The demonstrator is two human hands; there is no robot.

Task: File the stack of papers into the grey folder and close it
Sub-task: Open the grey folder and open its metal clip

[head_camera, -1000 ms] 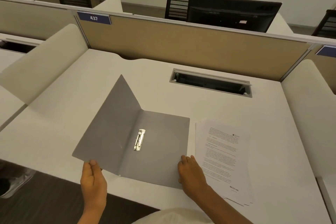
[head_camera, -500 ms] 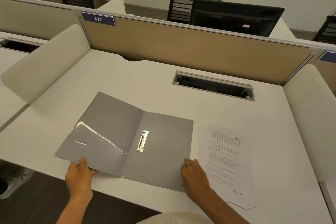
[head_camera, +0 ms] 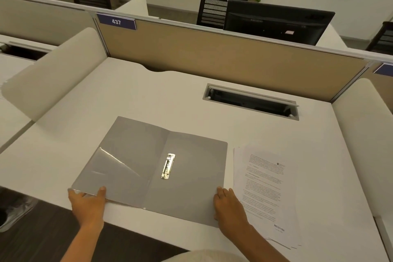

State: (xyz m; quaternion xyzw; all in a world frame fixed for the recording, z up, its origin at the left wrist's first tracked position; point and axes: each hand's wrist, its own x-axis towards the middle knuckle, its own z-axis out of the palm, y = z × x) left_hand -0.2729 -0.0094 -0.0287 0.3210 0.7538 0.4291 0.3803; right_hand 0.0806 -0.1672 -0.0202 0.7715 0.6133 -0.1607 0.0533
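Note:
The grey folder [head_camera: 136,161] lies spread open and nearly flat on the white desk [head_camera: 148,100], with a metal clip [head_camera: 168,166] beside its spine and a clear pocket on the left cover. My left hand [head_camera: 87,204] grips the near edge of the left cover, thumb on top. My right hand [head_camera: 229,208] rests flat on the near right corner of the folder. The stack of printed papers [head_camera: 268,189] lies just right of the folder, touching my right hand's side.
A beige partition [head_camera: 212,57] with a blue "437" label closes the back of the desk. An open cable slot [head_camera: 251,102] sits at the back right. Cream side dividers [head_camera: 53,70] flank the desk. A black monitor [head_camera: 276,21] stands beyond the partition.
My left hand swung the left cover from raised down to nearly flat on the desk, moving left with it. My right hand stayed on the folder's right corner.

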